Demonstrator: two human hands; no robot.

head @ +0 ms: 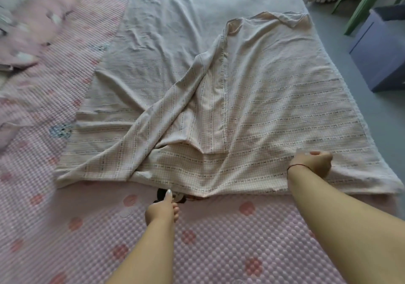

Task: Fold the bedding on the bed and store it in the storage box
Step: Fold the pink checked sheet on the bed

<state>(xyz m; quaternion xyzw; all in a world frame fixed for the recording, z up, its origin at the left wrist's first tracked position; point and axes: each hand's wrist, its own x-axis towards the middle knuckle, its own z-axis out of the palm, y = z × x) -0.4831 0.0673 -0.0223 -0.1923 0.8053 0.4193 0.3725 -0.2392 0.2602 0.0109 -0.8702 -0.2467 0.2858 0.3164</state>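
The right hand [315, 163] bunches the checked sheet [252, 113] in curled fingers near the bed's [65, 229] right edge, while the left hand [163, 210] (thumb extended, other fingers curled under) rests just short of the sheet's near hem.

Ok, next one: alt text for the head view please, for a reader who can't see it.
A person leans over a bed where a checked sheet lies spread and rumpled; the right hand grips its near edge, and the left hand reaches toward that edge. The sheet lies on a pink dotted mattress pad, and a blue storage box stands on the floor at right.
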